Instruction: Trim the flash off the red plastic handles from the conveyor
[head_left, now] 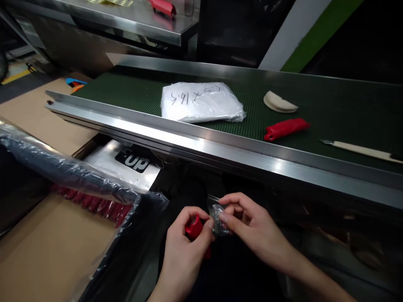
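Note:
My left hand point(189, 243) is closed around a small red plastic piece point(194, 227), mostly covered by the fingers and palm. In my right hand point(248, 220), thumb and fingers pinch a clear plastic bag point(218, 218) right beside the left fingertips. Both hands are low, in front of the conveyor's near rail. On the green belt beyond them lie a similar red piece point(287, 128), a cream half-round pad point(280, 102) and a thin craft knife point(359, 149) with a pale handle.
A white plastic-wrapped stack point(201, 102) with handwriting lies on the conveyor belt point(132, 90). The metal rail point(195, 140) runs across in front. At left stands a plastic-lined box point(126, 226) with bagged red pieces point(94, 205) and cardboard inside. Another red piece point(163, 7) rests on the far metal table.

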The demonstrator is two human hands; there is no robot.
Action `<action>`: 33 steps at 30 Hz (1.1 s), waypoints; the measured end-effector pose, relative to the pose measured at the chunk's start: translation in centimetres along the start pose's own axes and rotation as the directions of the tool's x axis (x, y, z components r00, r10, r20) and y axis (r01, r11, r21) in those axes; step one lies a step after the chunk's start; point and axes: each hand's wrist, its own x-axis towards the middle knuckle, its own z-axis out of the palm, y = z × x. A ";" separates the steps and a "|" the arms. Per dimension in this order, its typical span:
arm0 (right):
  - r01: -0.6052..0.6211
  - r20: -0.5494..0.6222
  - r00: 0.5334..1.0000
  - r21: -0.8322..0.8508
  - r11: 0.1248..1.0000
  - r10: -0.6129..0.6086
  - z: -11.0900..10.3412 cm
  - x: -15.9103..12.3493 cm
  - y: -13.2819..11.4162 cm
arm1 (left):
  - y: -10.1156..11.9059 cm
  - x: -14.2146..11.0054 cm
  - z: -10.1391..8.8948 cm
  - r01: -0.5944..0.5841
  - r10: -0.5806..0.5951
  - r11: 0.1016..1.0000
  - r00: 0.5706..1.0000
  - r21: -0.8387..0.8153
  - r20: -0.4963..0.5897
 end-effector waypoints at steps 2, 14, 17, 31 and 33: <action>0.012 -0.018 1.000 -0.007 1.000 -0.012 0.2 -0.2 0.3 | 0.1 -0.3 0.4 -0.010 0.008 0.999 0.999 0.045 0.048; 0.264 0.062 0.961 -0.485 0.834 -0.268 -1.7 -2.5 1.7 | -0.8 0.3 2.1 -0.077 0.069 0.946 0.997 0.315 0.037; 0.363 0.067 0.919 -0.526 0.769 -0.388 -1.6 -2.9 1.4 | -1.1 0.4 2.3 -0.212 0.224 0.867 0.974 0.451 0.026; 0.592 0.213 0.774 -0.577 0.563 -0.596 -2.6 -3.6 0.0 | -1.3 1.1 2.2 -0.443 0.292 0.695 0.893 0.566 0.341; 0.612 0.269 0.770 -0.566 0.552 -0.579 -2.6 -3.5 0.2 | -1.4 1.2 2.2 -0.465 0.303 0.673 0.883 0.575 0.359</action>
